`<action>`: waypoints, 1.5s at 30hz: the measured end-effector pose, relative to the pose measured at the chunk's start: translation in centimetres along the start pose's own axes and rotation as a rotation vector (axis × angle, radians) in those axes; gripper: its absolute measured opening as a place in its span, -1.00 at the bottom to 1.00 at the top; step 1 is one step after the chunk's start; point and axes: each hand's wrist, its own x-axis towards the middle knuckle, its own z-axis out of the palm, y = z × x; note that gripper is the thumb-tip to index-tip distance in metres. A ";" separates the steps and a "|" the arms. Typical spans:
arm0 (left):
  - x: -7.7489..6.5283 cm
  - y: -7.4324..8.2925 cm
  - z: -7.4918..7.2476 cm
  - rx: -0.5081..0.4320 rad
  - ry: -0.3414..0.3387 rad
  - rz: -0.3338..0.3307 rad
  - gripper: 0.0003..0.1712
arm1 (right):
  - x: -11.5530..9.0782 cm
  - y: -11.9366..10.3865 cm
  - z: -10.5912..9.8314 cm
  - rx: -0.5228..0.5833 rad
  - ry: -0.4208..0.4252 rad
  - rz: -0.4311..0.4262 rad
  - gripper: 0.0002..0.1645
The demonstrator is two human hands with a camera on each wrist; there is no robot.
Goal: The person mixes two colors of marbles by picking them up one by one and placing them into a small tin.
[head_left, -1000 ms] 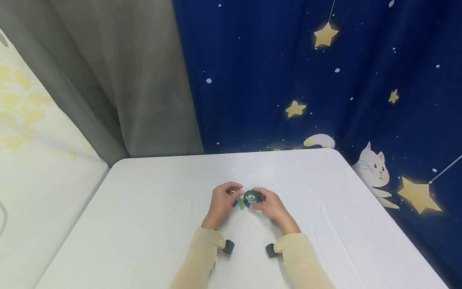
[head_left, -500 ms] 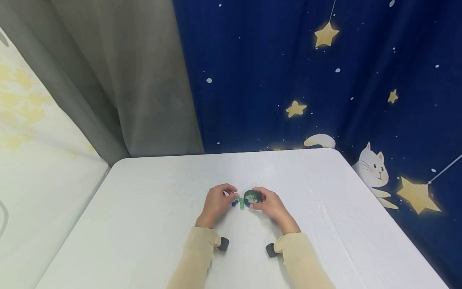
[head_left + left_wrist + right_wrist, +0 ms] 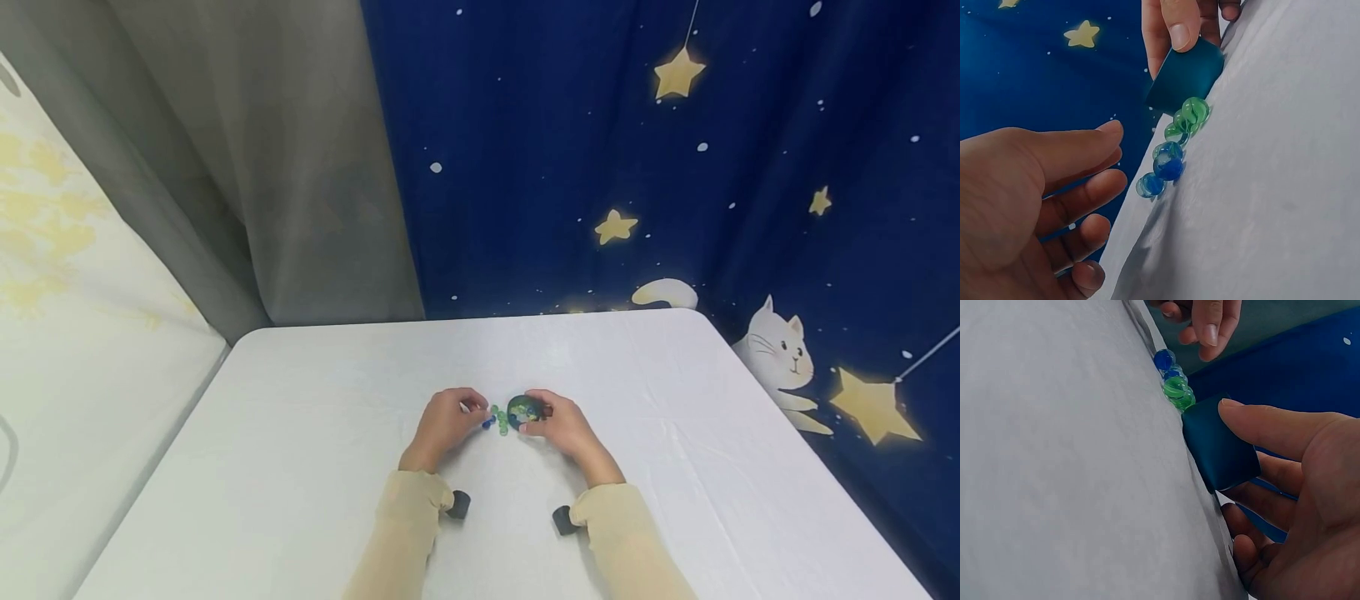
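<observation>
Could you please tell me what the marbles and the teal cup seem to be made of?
The marbles look like smooth, glossy glass, being see-through with coloured swirls inside, though clear plastic is possible. The teal cup could be metal or coated plastic, satin-finished: its opaque wall shows a soft sheen.

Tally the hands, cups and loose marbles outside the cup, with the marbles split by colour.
Hands: 2 (left hand, right hand)
Teal cup: 1
Green marbles: at least 3
Blue marbles: at least 2
Total: at least 8; the marbles overlap, so an exact count isn't possible.
</observation>
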 end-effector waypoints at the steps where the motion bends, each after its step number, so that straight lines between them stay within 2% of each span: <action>1: 0.0 0.0 0.0 0.000 -0.005 0.002 -0.93 | 0.0 0.0 0.0 0.000 -0.001 -0.002 -0.29; 13: -0.1 -0.2 0.0 0.018 -0.059 0.025 -0.87 | 0.1 -0.1 0.0 0.006 -0.003 0.008 -0.28; 35: -0.3 -0.1 0.3 0.063 -0.124 -0.006 -0.87 | 0.1 -0.2 -0.2 0.008 -0.007 0.015 -0.30; 45: -0.3 -0.2 0.5 0.085 -0.111 0.001 -0.87 | 0.1 -0.3 -0.2 0.010 -0.009 0.014 -0.30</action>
